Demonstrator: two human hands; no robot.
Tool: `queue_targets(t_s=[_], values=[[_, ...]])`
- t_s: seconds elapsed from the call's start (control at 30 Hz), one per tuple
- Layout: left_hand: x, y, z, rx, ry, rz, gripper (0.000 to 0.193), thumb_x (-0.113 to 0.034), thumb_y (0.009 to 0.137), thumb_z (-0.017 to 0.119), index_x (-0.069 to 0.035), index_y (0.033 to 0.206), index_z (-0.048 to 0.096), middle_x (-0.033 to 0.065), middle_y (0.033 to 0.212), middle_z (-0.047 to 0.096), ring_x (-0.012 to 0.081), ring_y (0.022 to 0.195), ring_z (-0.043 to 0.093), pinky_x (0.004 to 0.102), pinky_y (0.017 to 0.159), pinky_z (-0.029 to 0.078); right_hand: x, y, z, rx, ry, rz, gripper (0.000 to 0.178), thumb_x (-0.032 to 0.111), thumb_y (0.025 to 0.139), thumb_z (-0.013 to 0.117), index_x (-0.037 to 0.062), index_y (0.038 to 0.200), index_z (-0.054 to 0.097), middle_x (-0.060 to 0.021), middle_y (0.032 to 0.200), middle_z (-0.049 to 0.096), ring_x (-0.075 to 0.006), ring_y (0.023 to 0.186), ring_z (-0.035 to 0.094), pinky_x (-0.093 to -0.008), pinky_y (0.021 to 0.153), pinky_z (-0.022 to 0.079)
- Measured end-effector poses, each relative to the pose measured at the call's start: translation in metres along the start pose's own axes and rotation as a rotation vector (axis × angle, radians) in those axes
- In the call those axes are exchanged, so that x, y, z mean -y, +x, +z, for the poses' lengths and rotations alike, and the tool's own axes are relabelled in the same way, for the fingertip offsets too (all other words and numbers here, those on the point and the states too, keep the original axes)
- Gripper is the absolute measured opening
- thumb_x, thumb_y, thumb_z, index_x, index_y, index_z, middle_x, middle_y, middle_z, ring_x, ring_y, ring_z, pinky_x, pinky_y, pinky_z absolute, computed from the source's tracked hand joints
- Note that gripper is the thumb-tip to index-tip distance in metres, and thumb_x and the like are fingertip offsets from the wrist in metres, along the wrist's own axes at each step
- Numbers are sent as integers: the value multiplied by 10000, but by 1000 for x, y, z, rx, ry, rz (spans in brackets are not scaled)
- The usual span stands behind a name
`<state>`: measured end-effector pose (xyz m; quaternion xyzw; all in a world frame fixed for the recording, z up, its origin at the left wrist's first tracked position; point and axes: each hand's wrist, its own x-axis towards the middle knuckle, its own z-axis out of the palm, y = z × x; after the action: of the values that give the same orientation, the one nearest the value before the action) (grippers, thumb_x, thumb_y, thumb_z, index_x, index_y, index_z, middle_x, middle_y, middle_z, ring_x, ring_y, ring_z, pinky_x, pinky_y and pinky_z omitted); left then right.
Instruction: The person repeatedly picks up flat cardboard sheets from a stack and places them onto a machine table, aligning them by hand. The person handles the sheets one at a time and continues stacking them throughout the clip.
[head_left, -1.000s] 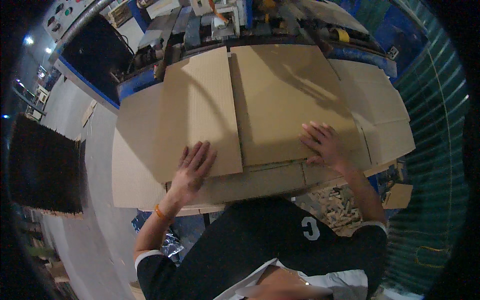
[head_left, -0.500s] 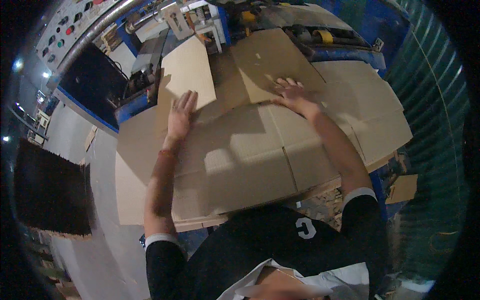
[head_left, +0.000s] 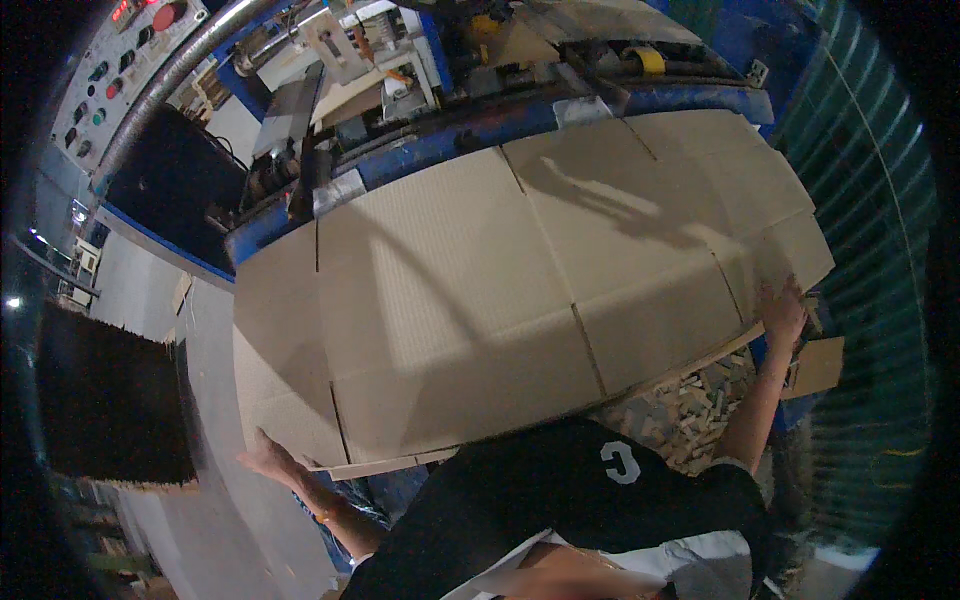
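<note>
A large creased cardboard sheet (head_left: 450, 290) with slots cut along its edges lies in front of a blue machine, with the edge of another layer showing beneath it. By its near left corner is my left hand (head_left: 275, 462), thumb and fingers apart, holding nothing that I can see. At the sheet's right front edge, my right hand (head_left: 783, 312) is smeared by motion. Whether its fingers grip the edge does not show.
Across the far side runs the machine's blue bar (head_left: 440, 137), with rollers and metal guides behind it. A control panel (head_left: 115, 75) stands at far left. Wood-coloured scraps (head_left: 690, 410) lie below the front edge. Green corrugated sheeting (head_left: 870, 250) rises at right.
Both hands have left the far part of the sheet, the left moving to the near left corner, the right to the right front edge. The two smaller cardboard pieces no longer lie on the sheet.
</note>
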<state>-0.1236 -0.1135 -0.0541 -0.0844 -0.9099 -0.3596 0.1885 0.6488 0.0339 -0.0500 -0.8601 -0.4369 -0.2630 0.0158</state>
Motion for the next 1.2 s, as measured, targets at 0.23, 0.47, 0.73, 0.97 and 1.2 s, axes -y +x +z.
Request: queue_targets(t_s=[0.23,0.47,0.73,0.97,1.2], values=[[-7,-15,-8,148,-11,70,781,-353,776,656,102,1303,304,300,1330,337,387,1220,367,450,986,331,-7,8,32,-41,174,-147,447,354,842,530,-9,1101,564,-212,1109,580,-333,980,587,-386,789,494],[11,-4,-23,26,-718,-151,610,-158,794,541,-29,1347,316,226,1299,385,301,1182,403,496,966,313,10,31,31,-596,1429,523,362,204,858,535,-19,1143,527,-180,1097,588,-278,981,589,-334,814,469],[41,43,-36,177,-1640,-776,376,-172,869,517,19,1189,465,162,1128,534,242,1080,486,354,867,444,-10,92,-41,-67,2061,412,462,103,827,575,7,1255,428,-111,1172,539,-241,1075,516,-363,885,427],[19,30,-44,1119,-1547,-350,334,-150,845,568,8,1136,518,128,1040,560,185,920,544,336,813,473,13,-63,-132,-305,1353,11,324,110,840,557,7,1147,541,-124,1087,595,-240,977,577,-346,838,452],[-44,-82,-78,731,-853,518,438,-62,789,575,-38,1218,489,165,1220,499,258,1132,482,399,981,363,65,-128,-117,-84,798,-1291,384,158,700,663,126,1078,604,-97,1212,547,-303,1138,500,-410,937,408]])
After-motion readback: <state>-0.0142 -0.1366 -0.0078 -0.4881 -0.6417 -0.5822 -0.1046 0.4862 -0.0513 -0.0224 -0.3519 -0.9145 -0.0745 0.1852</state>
